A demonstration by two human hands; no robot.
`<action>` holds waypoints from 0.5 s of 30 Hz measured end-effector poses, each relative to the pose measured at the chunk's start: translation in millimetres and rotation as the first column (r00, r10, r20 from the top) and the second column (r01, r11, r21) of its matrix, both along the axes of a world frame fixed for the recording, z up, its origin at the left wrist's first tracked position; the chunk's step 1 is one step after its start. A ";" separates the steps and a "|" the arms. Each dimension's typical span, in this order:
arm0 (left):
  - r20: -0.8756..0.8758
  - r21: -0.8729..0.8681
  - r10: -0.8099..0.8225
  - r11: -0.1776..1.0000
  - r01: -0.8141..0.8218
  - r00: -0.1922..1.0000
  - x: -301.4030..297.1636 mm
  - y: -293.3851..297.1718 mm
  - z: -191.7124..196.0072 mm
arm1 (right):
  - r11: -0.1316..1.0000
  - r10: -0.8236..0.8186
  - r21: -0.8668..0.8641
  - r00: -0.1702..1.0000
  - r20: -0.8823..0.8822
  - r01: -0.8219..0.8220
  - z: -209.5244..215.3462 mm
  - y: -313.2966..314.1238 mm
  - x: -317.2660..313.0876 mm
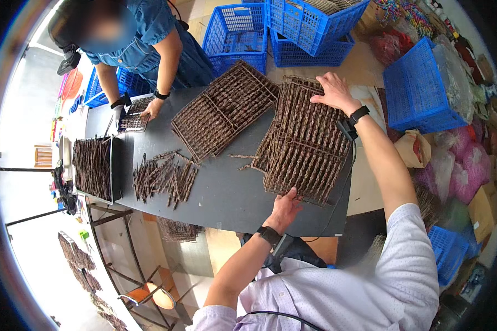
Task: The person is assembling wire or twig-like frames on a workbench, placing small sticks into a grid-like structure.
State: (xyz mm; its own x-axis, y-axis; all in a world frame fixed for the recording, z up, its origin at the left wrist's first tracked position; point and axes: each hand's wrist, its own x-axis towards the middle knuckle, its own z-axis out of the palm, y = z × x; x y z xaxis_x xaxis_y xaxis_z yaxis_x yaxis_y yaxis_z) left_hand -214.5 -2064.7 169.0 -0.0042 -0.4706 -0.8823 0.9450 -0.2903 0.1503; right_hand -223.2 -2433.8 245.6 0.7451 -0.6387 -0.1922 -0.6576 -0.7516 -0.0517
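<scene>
Before me on the dark table lies a stack of wire racks (309, 138) filled with rows of brown twisted sticks. My left hand (284, 211) is closed on the near edge of the top rack, its fingertips curled over the rim. At the far right corner, my right hand (337, 92) grips the same rack, thumb and fingers spread over its edge. The top rack sits slightly askew over the one below. Left of it, another stack of filled racks (223, 110) lies at an angle. A few loose sticks (242, 161) poke out beside my stack.
Loose sticks (165, 179) lie heaped on the table (221, 193), near a tray of sticks (94, 168). Across the table, a co-worker (143, 49) handles a small rack (133, 118). Blue crates (234, 33) stand behind, another blue crate (422, 88) at right. A cable (342, 193) hangs by the table's right end.
</scene>
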 end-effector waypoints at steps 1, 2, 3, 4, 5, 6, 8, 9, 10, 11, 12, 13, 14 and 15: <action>-0.016 -0.016 0.019 1.000 -0.019 1.000 0.7 -1.1 -2.7 | 0.999 -0.015 0.031 1.000 0.012 0.014 12.5 0.1 1.8; -0.032 -0.032 0.037 0.999 -0.038 0.999 0.8 -1.5 -5.1 | 0.998 -0.030 0.062 0.999 0.023 0.029 20.3 -0.7 3.7; -0.033 -0.035 0.041 0.999 -0.042 0.999 0.1 -0.9 -7.1 | 0.990 -0.050 0.134 0.995 0.088 0.038 19.9 -4.8 2.0; -0.059 -0.036 0.061 0.997 -0.063 0.996 -1.3 -1.1 -5.8 | 0.991 -0.053 0.130 0.995 0.082 0.042 23.6 -8.7 -1.2; -0.085 -0.037 0.081 0.996 -0.084 0.993 -2.0 -2.1 -5.0 | 0.981 -0.058 0.188 0.997 0.052 0.048 28.2 -13.8 -3.9; -0.092 -0.041 0.076 0.996 -0.080 0.993 -2.0 -3.3 -4.4 | 0.968 -0.062 0.244 0.998 0.022 0.055 32.9 -18.4 -6.8; -0.048 -0.016 0.046 0.999 -0.047 0.998 0.5 -3.5 3.1 | 0.962 -0.044 0.270 0.999 0.027 0.035 45.0 -17.3 -6.5; -0.052 -0.017 0.047 0.999 -0.048 0.998 -0.3 -2.7 3.3 | 0.946 -0.057 0.320 0.998 -0.005 0.056 51.5 -15.6 -7.5; -0.050 -0.039 0.108 0.993 -0.110 0.993 -1.5 -2.5 4.3 | 0.928 -0.069 0.365 0.997 -0.038 0.078 58.6 -13.2 -8.1; -0.049 -0.061 0.169 0.983 -0.172 0.984 -2.2 -2.9 5.2 | 0.930 -0.067 0.360 0.997 -0.042 0.078 62.8 -11.5 -10.9; -0.054 -0.067 0.170 0.983 -0.174 0.984 -1.1 -2.5 5.8 | 0.927 -0.039 0.372 0.999 -0.013 0.041 66.9 -10.2 -15.5; -0.029 -0.083 0.129 0.988 -0.131 0.991 1.0 -2.0 10.6 | 0.924 -0.013 0.383 1.000 0.014 0.007 70.1 -9.6 -22.1; -0.003 -0.099 0.087 0.991 -0.087 0.996 1.5 -2.9 14.2 | 0.926 -0.014 0.377 1.000 0.009 0.010 73.2 -10.8 -29.0; -0.008 -0.106 0.085 0.991 -0.086 0.996 -0.2 -5.2 15.8 | 0.906 -0.022 0.423 0.993 0.112 -0.027 76.7 -12.4 -36.3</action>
State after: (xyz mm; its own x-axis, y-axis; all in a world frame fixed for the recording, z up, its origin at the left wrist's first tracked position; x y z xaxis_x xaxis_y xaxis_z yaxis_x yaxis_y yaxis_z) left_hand -214.7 -2069.9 184.8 0.0369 -0.5606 -0.8273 0.9663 -0.1911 0.1726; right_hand -259.5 -2446.2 322.3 0.7789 -0.5137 -0.3598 -0.6271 -0.6442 -0.4379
